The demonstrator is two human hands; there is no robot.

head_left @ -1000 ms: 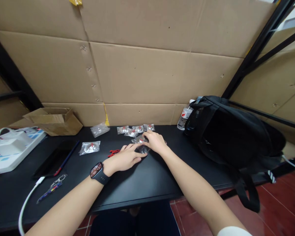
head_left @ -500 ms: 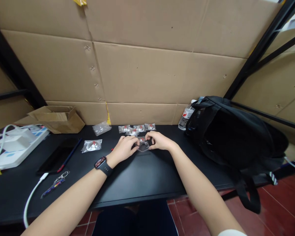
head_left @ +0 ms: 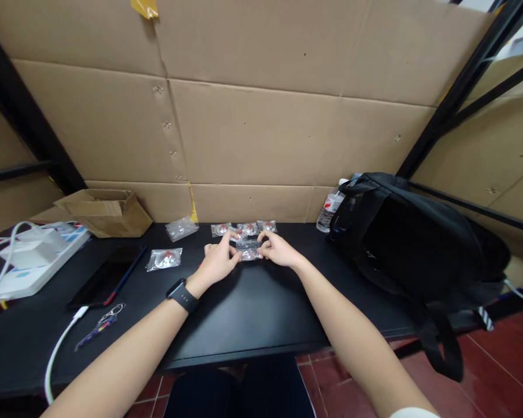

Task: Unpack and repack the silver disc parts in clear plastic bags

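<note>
A white power strip (head_left: 24, 264) and a torn cardboard box (head_left: 107, 212) sit at the far left of the matte black bench (head_left: 253, 313). A crinkly clear packet (head_left: 164, 259) lies flat just right of them. At centre, the left hand (head_left: 217, 262), fingers pinched together, grips 1 end of a small glossy plastic bag (head_left: 249, 250); the right hand (head_left: 278, 249) pinches its other end. A soft black backpack (head_left: 414, 238) slumps at right.
</note>
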